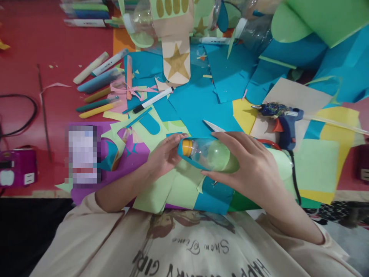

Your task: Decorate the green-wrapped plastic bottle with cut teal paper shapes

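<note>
A clear plastic bottle (198, 151) with an orange cap lies on its side between my hands, cap end to the left. Blue paper (192, 164) loops around the cap end and along the bottle's side; light green paper covers part of the bottle's body. My left hand (170, 152) pinches the blue paper beside the cap, its fingertips closed. Wrapped over the bottle's body from the right is my right hand (250, 163), thumb below and fingers above. Scissors (213, 126) lie just beyond my right hand, blades showing and one red handle partly hidden behind it.
A blue glue gun (284, 119) with a cord lies at right on paper sheets. Markers (98, 80) and paper scraps spread at left, near a phone (83, 156). More bottles (256, 32) and a paper piece with a gold star (177, 63) stand at the back.
</note>
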The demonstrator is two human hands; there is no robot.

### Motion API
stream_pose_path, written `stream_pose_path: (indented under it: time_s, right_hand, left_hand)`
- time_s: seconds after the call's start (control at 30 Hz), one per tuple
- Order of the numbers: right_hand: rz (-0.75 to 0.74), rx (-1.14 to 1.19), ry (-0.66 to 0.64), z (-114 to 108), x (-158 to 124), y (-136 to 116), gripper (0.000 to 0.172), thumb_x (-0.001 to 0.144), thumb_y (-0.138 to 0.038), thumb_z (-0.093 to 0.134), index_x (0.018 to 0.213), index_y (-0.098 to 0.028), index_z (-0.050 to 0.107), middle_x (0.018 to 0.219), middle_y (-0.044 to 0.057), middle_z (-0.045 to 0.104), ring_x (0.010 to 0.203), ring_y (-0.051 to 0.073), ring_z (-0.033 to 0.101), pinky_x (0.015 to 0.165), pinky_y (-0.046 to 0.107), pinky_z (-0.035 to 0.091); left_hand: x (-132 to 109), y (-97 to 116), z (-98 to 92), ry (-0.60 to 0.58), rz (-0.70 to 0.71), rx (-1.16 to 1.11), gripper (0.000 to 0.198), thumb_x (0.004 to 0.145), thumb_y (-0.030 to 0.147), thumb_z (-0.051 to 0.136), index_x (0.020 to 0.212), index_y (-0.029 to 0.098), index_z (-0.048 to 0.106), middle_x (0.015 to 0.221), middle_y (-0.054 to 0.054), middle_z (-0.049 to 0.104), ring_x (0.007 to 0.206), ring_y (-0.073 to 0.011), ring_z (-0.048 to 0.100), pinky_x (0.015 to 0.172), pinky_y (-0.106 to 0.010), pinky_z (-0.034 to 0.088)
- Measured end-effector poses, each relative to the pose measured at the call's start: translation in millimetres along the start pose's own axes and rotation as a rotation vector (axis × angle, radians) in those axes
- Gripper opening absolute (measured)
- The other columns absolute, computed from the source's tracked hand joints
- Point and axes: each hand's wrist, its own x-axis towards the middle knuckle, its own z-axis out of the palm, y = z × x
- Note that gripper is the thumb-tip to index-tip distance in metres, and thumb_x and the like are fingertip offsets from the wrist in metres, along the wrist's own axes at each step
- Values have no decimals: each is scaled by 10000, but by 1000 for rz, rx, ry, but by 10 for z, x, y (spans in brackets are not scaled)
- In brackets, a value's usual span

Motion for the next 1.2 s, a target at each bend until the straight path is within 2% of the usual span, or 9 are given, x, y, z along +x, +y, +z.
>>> stream_pose_path:
  time_s: [0.13,0.27,0.37,0.43,0.67,0.77,1.0,1.2]
  right_hand:
    - [6,-8,5,1,3,-9,503,875,-522,586,1215,-151,576,1068,169,701,915,299,685,710,401,546]
    - [10,-19,-7,-8,-11,0,499,871,-516,596,1220,-159,581,1062,165,704,906,298,684,706,404,549]
    - [2,-24,-18,-2,-21,3,512,871,-520,595,1219,-146,587,1056,175,700,909,304,681,704,410,548]
    - [-7,-35,-18,10,-23,-1,509,875,-518,590,1205,-131,596,1038,180,699,915,310,681,705,409,545]
    - [-21,-37,-14,47,-25,-18,499,882,-518,574,1209,-141,592,1028,167,706,894,296,686,721,402,541]
    - [-23,-32,-16,49,-28,-15,483,883,-519,574,1193,-149,595,1028,164,709,903,291,686,740,401,542]
    - [-41,-34,-42,56,-31,-9,507,888,-528,566,1202,-131,598,1043,175,707,908,297,682,743,417,547]
    - [-39,-21,-44,72,-29,-20,521,876,-534,584,1217,-139,601,1050,171,705,931,293,674,772,418,548]
  left_hand:
    - [32,-13,-38,-41,100,74,221,692,266,815,595,176,639,771,32,676,670,-76,632,568,-162,506]
    - [25,19,-33,-76,191,149,260,568,392,894,603,204,717,804,15,698,741,-96,634,660,-189,520]
    - [-1,46,-26,-139,318,280,280,580,473,879,666,229,770,842,-12,708,833,-128,643,772,-225,527]
    - [-10,49,-35,-170,348,316,277,611,503,857,695,249,783,859,-19,707,855,-138,643,806,-243,525]
    - [-19,20,-90,-222,307,323,327,625,559,830,767,266,804,931,-14,696,858,-114,630,778,-199,510]
    - [-19,-3,-94,-237,285,292,288,623,534,841,734,272,797,902,-1,689,854,-100,633,750,-170,512]
    - [-7,-26,-86,-214,211,193,255,609,475,866,650,251,752,846,-4,676,852,-139,647,701,-217,516]
    - [-21,-11,-71,-221,177,156,292,594,435,879,634,218,688,806,12,616,813,-119,608,694,-219,494]
